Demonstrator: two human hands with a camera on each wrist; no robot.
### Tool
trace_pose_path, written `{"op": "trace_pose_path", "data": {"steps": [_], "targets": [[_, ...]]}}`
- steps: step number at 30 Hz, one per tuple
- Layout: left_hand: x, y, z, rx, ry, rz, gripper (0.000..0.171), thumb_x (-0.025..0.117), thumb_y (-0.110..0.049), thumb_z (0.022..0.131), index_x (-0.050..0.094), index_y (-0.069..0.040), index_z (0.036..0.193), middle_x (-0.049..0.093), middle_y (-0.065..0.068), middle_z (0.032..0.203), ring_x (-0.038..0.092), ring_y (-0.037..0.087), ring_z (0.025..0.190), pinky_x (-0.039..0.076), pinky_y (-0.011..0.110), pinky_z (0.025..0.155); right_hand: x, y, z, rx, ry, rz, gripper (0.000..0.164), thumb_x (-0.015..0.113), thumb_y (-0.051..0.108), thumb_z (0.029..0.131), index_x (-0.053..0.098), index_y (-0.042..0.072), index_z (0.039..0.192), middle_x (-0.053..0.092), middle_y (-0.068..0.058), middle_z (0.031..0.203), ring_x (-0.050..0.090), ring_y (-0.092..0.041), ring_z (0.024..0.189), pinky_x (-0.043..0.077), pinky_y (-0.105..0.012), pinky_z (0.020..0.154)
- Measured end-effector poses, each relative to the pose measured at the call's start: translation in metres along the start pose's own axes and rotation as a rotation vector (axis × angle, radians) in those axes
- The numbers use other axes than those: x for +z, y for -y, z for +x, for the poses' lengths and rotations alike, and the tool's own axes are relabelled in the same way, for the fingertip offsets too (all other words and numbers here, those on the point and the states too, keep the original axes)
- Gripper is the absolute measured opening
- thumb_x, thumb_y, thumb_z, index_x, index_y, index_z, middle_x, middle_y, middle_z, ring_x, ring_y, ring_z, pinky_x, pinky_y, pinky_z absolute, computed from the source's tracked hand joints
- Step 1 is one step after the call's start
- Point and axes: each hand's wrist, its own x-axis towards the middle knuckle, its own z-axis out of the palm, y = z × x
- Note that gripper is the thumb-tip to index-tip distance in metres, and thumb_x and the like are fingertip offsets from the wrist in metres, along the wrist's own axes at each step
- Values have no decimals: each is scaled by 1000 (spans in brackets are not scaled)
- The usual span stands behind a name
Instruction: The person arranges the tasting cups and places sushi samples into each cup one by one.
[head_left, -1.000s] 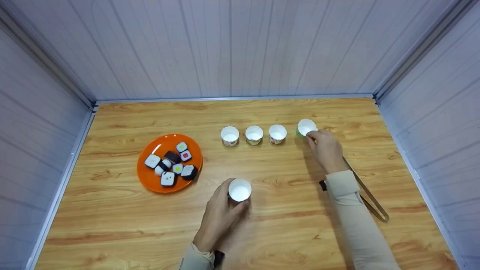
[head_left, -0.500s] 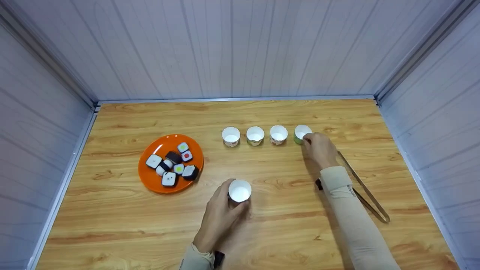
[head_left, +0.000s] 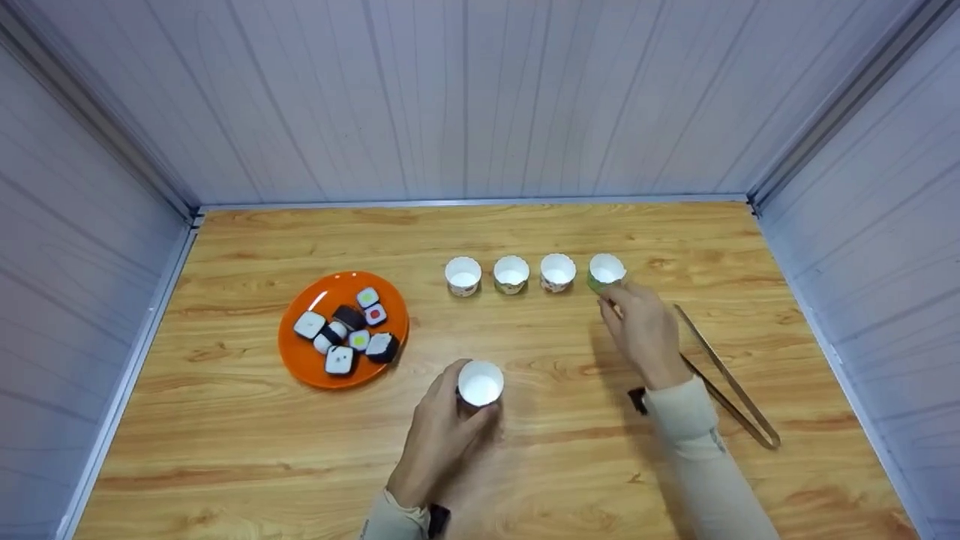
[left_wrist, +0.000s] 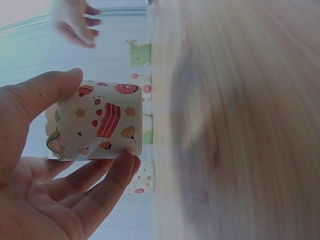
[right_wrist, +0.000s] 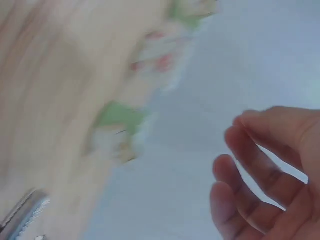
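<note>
Currently, in the head view, I see the left hand (head_left: 435, 435) gripping a white paper cup (head_left: 481, 382), while the right hand (head_left: 645, 330) hangs over the near edge of the end cup (head_left: 606, 268). A knuckle catching that light rim could, I judge, topple it or shove it into the other three cups (head_left: 511, 283). The tongs (head_left: 731, 379) lie beside the right forearm, where a low sleeve might snag them. From the left wrist, layered rims suggest a nested stack, so too hard a pinch might crush or jam it. From the right wrist, I see loosely curled fingers holding nothing, thumb and index nearly meeting.
</note>
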Motion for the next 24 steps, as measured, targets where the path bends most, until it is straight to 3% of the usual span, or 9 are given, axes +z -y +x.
{"op": "trace_pose_path", "data": {"steps": [5, 11, 15, 19, 24], "targets": [[1, 0, -2, 0, 7, -13, 68, 85, -20, 82, 50, -6, 138, 58, 12, 130, 56, 25, 120, 47, 45, 99, -17, 35, -29, -155, -67, 57, 12, 81, 6, 83, 77, 5, 94, 69, -7, 83, 61, -19, 66, 50, -29, 55], [3, -2, -1, -10, 20, -29, 67, 85, -17, 82, 50, -7, 138, 57, 11, 130, 56, 24, 120, 45, 44, 100, -22, 62, -52, -239, -20, 137, 17, 84, 5, 80, 77, 7, 94, 67, -1, 83, 59, -12, 67, 49, -23, 55], [4, -1, -2, 47, -2, -21, 66, 85, -18, 82, 51, -5, 137, 59, 12, 128, 57, 25, 119, 47, 46, 98, -14, 73, -55, -319, 38, 205, 18, 83, 6, 81, 78, 10, 98, 66, 1, 87, 57, -10, 71, 49, -22, 57], [3, -1, -2, 105, -26, -12, 64, 84, -20, 83, 51, -4, 136, 60, 12, 125, 59, 25, 116, 49, 45, 95, 2, 83, -56, -465, 118, 282, 22, 80, 6, 82, 77, 12, 103, 63, 3, 87, 57, -10, 74, 49, -22, 61], [3, -3, -1, 102, -21, -7, 63, 83, -21, 85, 51, -6, 137, 59, 11, 126, 58, 24, 116, 49, 43, 95, 20, 93, -56, -597, 183, 302, 23, 78, 7, 84, 76, 12, 106, 59, 3, 82, 52, -10, 68, 45, -24, 58]]}}
